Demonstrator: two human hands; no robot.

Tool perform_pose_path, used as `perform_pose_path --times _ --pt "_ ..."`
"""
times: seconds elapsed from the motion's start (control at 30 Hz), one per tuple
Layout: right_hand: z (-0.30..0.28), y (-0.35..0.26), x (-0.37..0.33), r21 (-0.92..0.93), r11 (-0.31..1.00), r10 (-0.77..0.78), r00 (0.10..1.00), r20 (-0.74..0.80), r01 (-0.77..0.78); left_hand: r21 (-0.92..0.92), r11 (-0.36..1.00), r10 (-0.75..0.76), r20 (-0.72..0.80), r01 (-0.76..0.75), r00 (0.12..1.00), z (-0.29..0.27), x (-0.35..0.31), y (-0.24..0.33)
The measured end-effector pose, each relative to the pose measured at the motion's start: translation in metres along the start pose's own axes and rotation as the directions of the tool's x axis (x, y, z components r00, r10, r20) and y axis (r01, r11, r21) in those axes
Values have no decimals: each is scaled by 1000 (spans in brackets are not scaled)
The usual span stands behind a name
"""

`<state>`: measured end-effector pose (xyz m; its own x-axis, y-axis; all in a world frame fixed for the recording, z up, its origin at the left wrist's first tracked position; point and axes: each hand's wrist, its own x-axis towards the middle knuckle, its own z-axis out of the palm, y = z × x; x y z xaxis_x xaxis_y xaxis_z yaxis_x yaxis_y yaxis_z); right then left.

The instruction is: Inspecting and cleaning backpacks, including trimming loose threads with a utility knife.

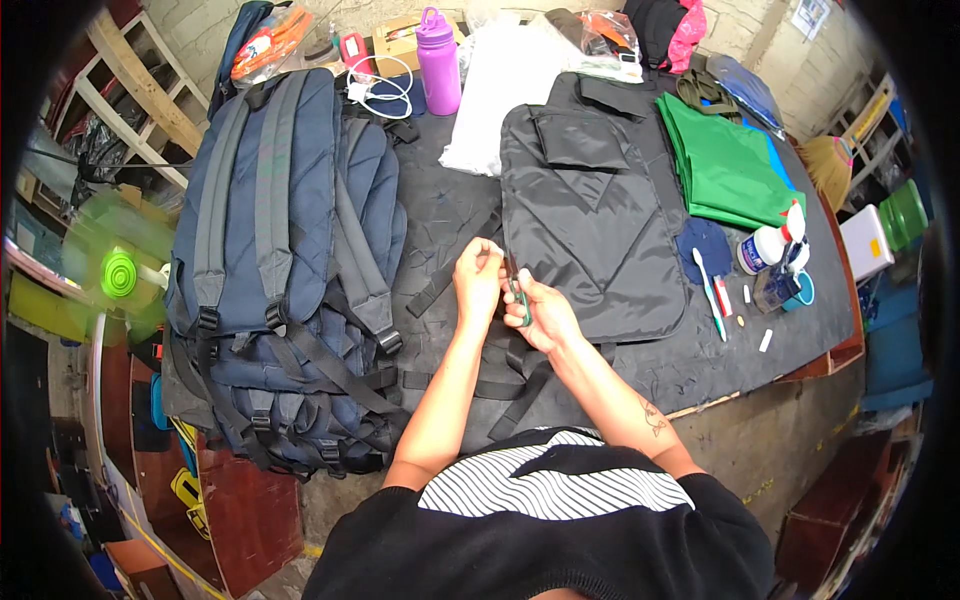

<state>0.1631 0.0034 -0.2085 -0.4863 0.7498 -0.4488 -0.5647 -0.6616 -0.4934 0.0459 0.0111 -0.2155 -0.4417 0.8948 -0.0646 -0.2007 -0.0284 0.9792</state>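
My right hand is closed around small green-handled scissors, their dark blades pointing up and away from me. Close beside it, my left hand is closed in a pinch near the blade tips. Whatever lies between its fingers is too small to make out. Both hands are over the left edge of a padded black fabric panel, which has a small flap pocket near its far end. Black straps lie on the table under my forearms.
Stacked navy backpacks fill the table's left side. A purple bottle and white plastic stand behind. To the right are folded green fabric, a toothbrush, a spray bottle and a blue-rimmed cup. A green fan spins at left.
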Motion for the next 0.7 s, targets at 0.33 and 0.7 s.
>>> perform_pose_path --times 0.33,0.7 --pt "-7 -4 16 24 993 115 993 -13 -115 -144 990 15 101 0 995 -1 -8 -2" --pt "-9 -7 4 -8 990 140 989 -54 -140 -110 994 22 69 -14 997 2 -19 -3"
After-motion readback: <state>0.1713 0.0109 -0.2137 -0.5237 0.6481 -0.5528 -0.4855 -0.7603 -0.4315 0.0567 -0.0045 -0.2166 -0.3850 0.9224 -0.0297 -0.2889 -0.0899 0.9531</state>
